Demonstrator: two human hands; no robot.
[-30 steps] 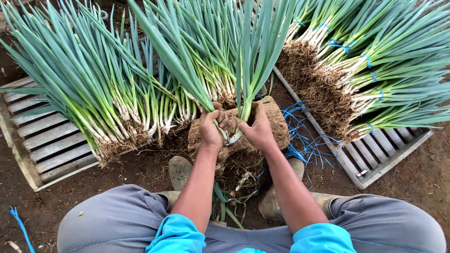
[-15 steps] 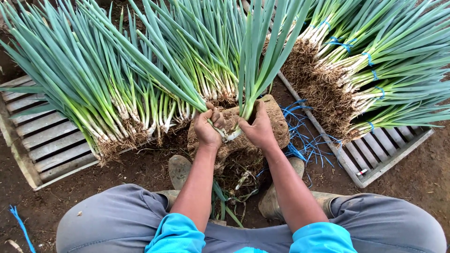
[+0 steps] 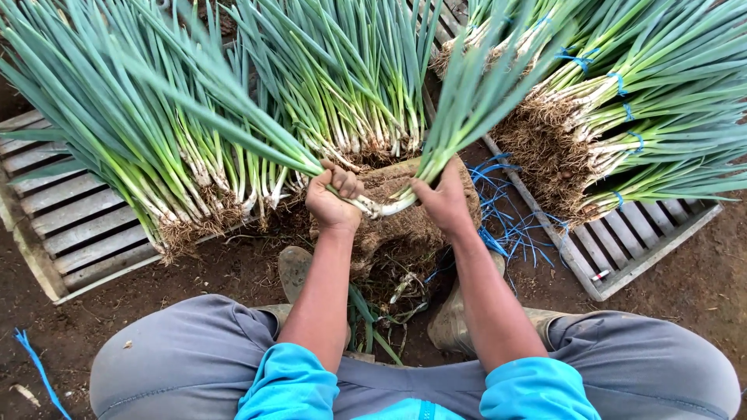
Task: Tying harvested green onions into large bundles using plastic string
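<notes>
green onions (image 3: 389, 204) sit clamped in both our grips, left hand (image 3: 333, 201) and right hand (image 3: 445, 201); bundled heaps (image 3: 622, 117) beside the right grip look finished, loose stalks (image 3: 156, 155) beside the left remain.

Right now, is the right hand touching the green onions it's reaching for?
Touching. The head view shows the right hand closed around the pale stalk ends of a green onion bunch, with no gap; the left hand holds another bunch beside it.

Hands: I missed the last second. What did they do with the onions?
The left hand and right hand drew apart, splitting the held clump into two: the left bunch leans left, the right bunch right. Both grips held. The piles on the crates stayed put.
</notes>
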